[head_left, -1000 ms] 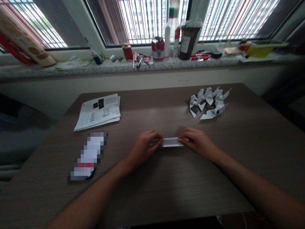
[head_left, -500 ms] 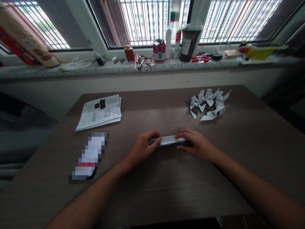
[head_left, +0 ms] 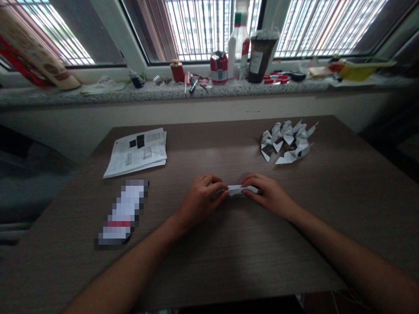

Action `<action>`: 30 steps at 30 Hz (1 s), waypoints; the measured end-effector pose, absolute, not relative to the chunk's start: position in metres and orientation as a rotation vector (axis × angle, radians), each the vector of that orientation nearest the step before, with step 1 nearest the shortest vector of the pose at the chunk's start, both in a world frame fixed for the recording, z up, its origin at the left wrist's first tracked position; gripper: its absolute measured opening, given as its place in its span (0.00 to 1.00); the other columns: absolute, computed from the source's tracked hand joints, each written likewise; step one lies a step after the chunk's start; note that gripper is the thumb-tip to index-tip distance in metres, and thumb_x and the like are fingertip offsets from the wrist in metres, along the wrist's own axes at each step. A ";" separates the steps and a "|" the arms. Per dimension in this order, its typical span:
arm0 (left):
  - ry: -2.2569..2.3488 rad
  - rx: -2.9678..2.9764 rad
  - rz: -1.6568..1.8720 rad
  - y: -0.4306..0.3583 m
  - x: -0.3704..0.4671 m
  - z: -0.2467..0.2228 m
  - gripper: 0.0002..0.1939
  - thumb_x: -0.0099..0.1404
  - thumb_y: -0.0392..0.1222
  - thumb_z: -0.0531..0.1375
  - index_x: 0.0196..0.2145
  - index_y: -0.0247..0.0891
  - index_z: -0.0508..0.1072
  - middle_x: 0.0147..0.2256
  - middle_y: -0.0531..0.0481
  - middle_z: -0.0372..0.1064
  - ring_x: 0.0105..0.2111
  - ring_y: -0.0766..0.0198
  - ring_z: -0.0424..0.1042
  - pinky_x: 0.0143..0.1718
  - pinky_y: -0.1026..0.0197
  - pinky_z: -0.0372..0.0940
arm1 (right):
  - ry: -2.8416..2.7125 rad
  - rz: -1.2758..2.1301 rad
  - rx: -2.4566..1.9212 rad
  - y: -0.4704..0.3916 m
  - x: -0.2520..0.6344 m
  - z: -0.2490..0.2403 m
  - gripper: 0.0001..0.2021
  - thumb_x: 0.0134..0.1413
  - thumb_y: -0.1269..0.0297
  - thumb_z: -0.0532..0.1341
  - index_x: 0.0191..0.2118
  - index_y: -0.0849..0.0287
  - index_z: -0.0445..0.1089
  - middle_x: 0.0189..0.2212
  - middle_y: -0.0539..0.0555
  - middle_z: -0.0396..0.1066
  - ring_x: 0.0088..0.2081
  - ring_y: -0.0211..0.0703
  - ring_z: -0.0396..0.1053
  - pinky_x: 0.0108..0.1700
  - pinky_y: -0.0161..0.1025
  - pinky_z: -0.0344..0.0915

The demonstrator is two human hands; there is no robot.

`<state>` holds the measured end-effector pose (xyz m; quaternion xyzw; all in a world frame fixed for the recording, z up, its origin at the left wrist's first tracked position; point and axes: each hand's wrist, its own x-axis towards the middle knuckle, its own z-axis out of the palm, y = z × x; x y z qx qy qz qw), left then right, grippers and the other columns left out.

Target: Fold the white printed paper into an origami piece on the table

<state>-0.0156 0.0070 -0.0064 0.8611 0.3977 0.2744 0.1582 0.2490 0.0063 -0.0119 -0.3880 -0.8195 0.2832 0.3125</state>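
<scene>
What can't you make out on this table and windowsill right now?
All in the head view:
- Paper strip: left end hidden by the left hand, right end largely covered by the right hand.
- Phone: screen masked by pixelation.
- Printed sheets: text too small and blurred.
- Cup label: writing too small.
- Patterned package: cut off by the left edge.

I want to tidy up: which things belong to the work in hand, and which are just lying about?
Belong to the work:
white paper strip, held by left hand and right hand
printed sheets and folded paper pieces, probably

Apparently just lying about:
phone
red can, dark cup and green-capped bottle on the windowsill
</scene>
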 end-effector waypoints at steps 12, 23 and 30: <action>1.171 2.498 0.702 0.015 -0.010 -0.014 0.04 0.72 0.40 0.61 0.42 0.40 0.77 0.41 0.47 0.74 0.40 0.57 0.72 0.43 0.56 0.65 | -2.255 0.491 -1.055 0.009 0.246 -0.019 0.03 0.66 0.65 0.62 0.43 0.55 0.74 0.43 0.57 0.73 0.46 0.49 0.72 0.48 0.46 0.69; 1.114 2.566 0.619 0.019 -0.014 -0.014 0.06 0.72 0.44 0.62 0.42 0.40 0.76 0.41 0.47 0.74 0.41 0.57 0.73 0.43 0.57 0.65 | -2.352 0.376 -1.073 0.011 0.246 -0.021 0.05 0.67 0.64 0.62 0.41 0.57 0.75 0.42 0.58 0.73 0.45 0.51 0.70 0.47 0.47 0.68; 1.094 2.635 0.597 0.019 -0.013 -0.018 0.06 0.72 0.43 0.62 0.43 0.39 0.75 0.41 0.47 0.74 0.42 0.57 0.72 0.43 0.57 0.65 | -2.385 0.412 -1.024 0.012 0.247 -0.022 0.05 0.67 0.65 0.62 0.42 0.58 0.75 0.40 0.57 0.73 0.43 0.49 0.70 0.46 0.46 0.68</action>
